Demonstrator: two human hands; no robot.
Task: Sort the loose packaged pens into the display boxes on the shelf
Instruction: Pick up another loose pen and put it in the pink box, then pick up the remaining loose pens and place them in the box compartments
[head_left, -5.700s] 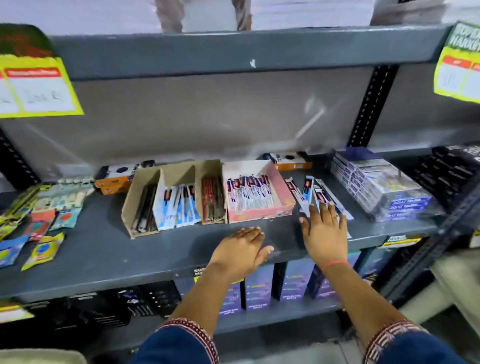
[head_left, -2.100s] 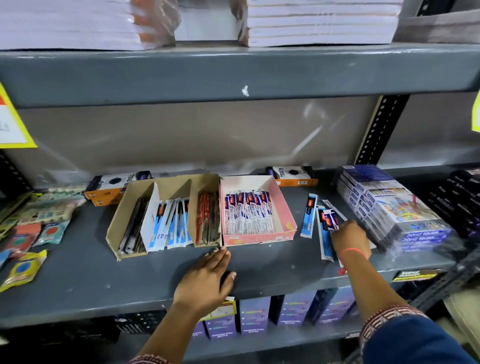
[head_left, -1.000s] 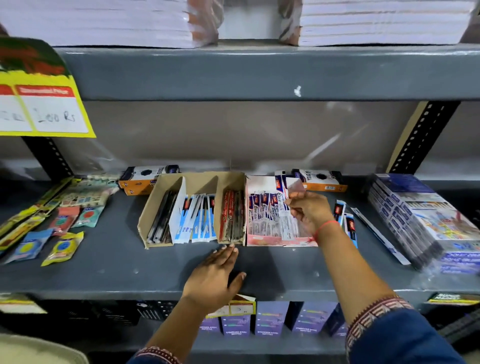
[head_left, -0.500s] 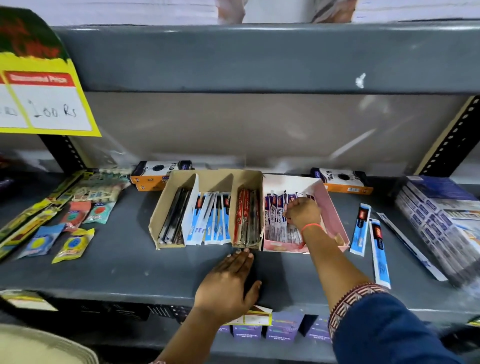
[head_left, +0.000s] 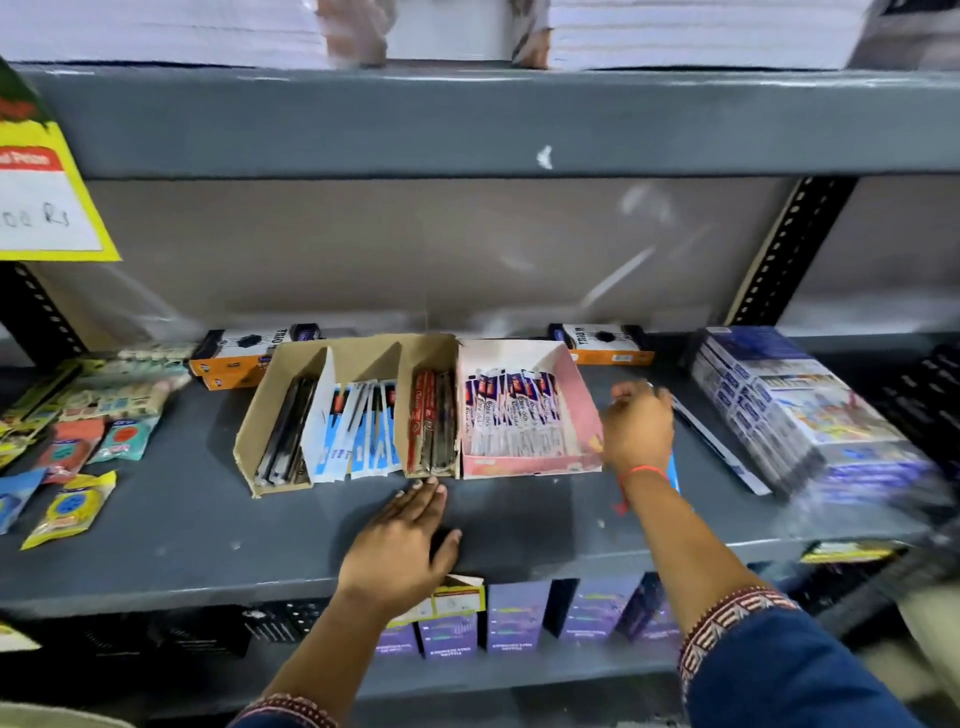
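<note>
Two hands over the grey shelf (head_left: 182, 525) with pen boxes.
Left hand (head_left: 400, 545) lies flat and open, holding nothing, before the brown box (head_left: 270, 415). Right hand (head_left: 636, 423) curls just right of the pink box (head_left: 582, 410) of packaged pens (head_left: 511, 415); I cannot tell its grip. A loose pen pack (head_left: 719, 447) lies beside it.

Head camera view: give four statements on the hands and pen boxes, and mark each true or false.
1. The left hand lies flat on the grey metal shelf. True.
2. The right hand is inside the pink cardboard display box. False: it is just outside the box's right wall.
3. The brown cardboard divided box stands left of the pink one. True.
4. The pink box is empty. False: it holds packaged pens.
</note>
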